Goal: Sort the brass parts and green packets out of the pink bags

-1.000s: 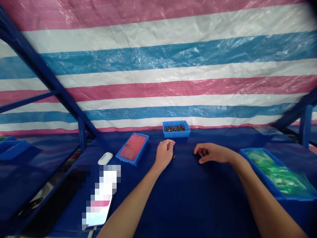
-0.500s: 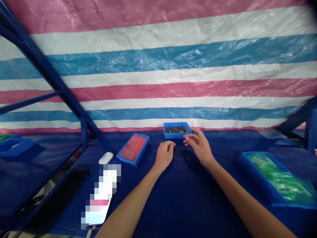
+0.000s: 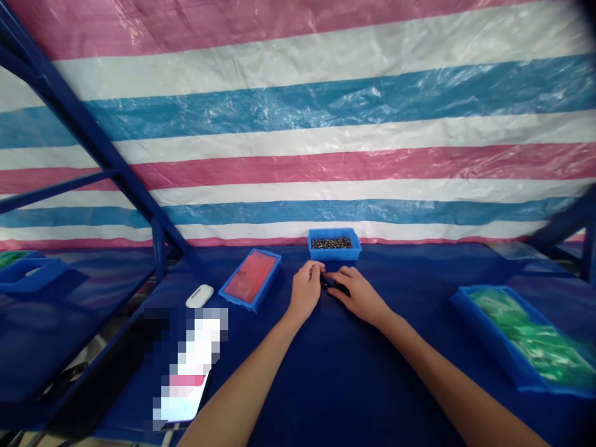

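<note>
The curled left hand (image 3: 306,287) and half-closed right hand (image 3: 357,295) meet at a small dark part (image 3: 323,284); their hold cannot be told, so a weak pinch could drop it onto the navy blue cloth (image 3: 354,385).

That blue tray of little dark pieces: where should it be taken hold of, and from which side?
Probably by the rim of the shallow blue tray at its two short ends, coming from the front, the side nearest the left hand and right hand. Its far side sits close to the striped tarpaulin, leaving little room. The low walls and loose small dark pieces suggest lifting it level.
</note>
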